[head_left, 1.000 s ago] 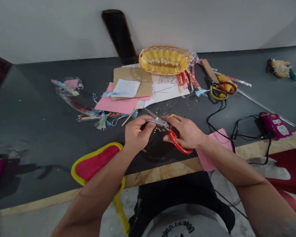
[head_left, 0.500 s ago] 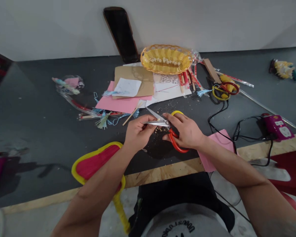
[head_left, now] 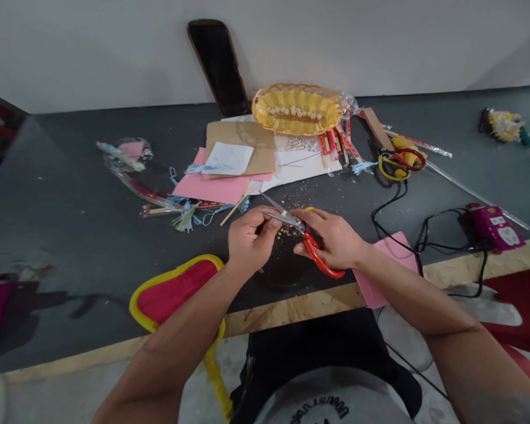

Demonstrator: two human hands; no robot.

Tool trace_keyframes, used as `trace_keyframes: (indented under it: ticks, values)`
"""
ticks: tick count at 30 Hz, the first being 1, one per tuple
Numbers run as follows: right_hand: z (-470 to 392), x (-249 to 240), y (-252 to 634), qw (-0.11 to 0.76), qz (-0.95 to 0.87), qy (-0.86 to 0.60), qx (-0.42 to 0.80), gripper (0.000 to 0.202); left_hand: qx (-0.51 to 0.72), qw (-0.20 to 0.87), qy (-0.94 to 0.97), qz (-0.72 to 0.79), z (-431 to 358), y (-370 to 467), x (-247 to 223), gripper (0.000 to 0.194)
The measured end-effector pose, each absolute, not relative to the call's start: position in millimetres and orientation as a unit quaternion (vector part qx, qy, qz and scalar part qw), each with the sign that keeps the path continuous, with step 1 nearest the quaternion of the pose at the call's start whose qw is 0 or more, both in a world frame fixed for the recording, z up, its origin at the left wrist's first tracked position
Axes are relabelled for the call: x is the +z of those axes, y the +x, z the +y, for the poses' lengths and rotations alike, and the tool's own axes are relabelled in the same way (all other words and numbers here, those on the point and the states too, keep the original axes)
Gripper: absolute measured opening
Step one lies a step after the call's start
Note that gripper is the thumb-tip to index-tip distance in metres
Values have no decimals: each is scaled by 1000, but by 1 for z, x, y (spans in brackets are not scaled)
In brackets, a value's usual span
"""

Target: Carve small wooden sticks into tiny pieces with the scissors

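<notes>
Some open scissors (head_left: 299,224), gripped by the right hand (head_left: 334,240), reach the pinched left hand (head_left: 249,240)

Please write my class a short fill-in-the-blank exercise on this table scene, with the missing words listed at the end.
The right hand grips a pair of ____.
The left hand is beside their pointed metal ____.
The paper partly covered by the right forearm is ____.
The red panel is edged in ____.

Missing words: scissors; blades; pink; yellow.

The grey table (head_left: 70,229) bears crumbs (head_left: 286,234), pink paper (head_left: 400,247) — and a purple box (head_left: 497,227).
</notes>
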State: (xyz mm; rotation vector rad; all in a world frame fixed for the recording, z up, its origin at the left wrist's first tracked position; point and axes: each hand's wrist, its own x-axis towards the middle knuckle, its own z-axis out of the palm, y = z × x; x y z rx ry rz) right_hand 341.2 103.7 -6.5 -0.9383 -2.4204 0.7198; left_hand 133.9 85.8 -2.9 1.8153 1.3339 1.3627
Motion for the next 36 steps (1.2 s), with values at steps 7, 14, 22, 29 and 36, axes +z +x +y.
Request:
trace_keyframes:
  ticks: [7,14,22,29,36]
  values:
    - [110,-8,342,224,-875,-396,163,80,470,329,623,532,88,133,0,20]
    - [116,-14,345,245,-863,-412,158,77,521,495,491,492,96,130,-15,37]
    - [124,-22,348,289,-825,-460,155,71,536,543,446,469,98,133,-16,33]
    - [130,-29,353,259,-808,-516,116,68,523,534,448,490,99,133,-14,36]
    - [151,-34,376,226,-771,-590,81,80,462,337,619,538,96,132,-9,19]
